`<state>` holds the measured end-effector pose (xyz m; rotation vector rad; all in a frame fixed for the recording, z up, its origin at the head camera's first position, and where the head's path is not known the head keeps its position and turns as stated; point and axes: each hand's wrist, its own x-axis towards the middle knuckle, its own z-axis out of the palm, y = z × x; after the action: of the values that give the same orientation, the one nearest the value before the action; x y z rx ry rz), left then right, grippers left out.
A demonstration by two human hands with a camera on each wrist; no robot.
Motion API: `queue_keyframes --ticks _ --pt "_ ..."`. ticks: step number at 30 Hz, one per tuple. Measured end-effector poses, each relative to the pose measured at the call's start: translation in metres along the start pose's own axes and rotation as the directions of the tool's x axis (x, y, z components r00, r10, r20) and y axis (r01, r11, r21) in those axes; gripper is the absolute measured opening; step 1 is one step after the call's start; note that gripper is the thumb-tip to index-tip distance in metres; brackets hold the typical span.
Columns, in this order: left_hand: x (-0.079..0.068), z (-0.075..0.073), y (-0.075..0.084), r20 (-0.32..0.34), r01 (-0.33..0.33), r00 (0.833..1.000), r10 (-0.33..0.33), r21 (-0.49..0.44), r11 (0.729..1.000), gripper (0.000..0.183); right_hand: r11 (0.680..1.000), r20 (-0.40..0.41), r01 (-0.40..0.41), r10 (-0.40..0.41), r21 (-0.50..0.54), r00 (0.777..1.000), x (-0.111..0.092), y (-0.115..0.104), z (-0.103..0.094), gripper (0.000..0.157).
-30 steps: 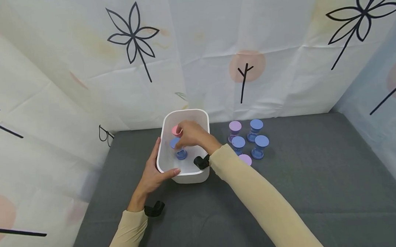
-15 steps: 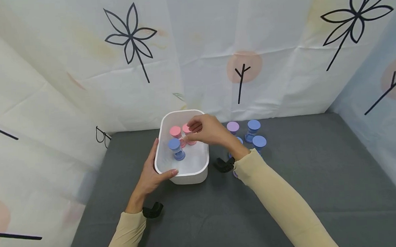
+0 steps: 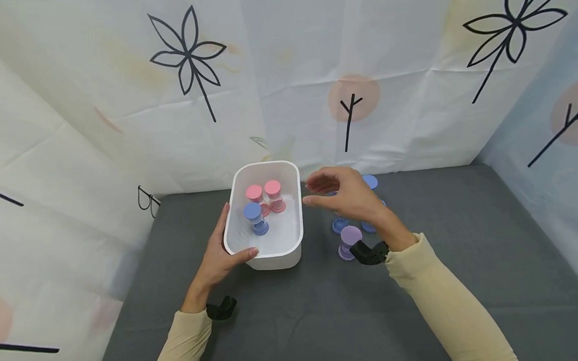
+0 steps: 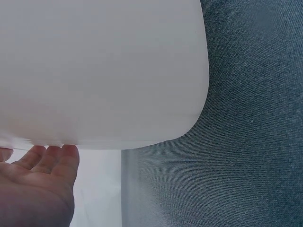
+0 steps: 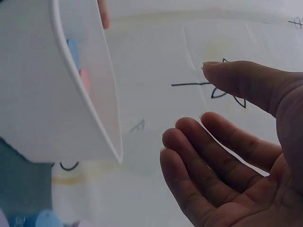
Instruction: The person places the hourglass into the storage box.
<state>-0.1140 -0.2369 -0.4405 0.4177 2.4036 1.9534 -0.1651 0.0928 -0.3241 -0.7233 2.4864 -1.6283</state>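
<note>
My left hand steadies a white plastic bin, fingers along its left wall and thumb on the near rim. In the left wrist view, my left fingertips touch the bin's wall. Two pink sand timers, the left one and the right one, stand inside with a blue sand timer in front. My right hand is in the air just right of the bin, fingers loosely bent and holding nothing; the right wrist view shows bare space between thumb and fingers.
Under and beside my right hand stand more sand timers: a purple one nearest me and several blue ones, such as the back one, partly hidden by the hand. A grey cloth covers the table; a patterned white curtain hangs behind.
My right hand has let go of a pink sand timer in the bin, lifted out and moved right, over the loose timers. My left hand stays on the bin.
</note>
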Motion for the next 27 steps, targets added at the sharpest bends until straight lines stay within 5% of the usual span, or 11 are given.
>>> queue_keyframes --ticks 13,27 --pt "0.0 -0.002 0.001 0.001 0.013 1.0 -0.013 0.004 1.0 0.116 0.995 -0.128 -0.102 0.102 0.0 0.987 -0.043 0.036 -0.044 0.036" --pt "0.002 -0.002 -0.001 0.014 0.005 1.0 -0.005 0.002 1.0 0.115 0.956 -0.313 -0.247 0.188 -0.157 0.931 -0.081 0.085 -0.056 0.05"
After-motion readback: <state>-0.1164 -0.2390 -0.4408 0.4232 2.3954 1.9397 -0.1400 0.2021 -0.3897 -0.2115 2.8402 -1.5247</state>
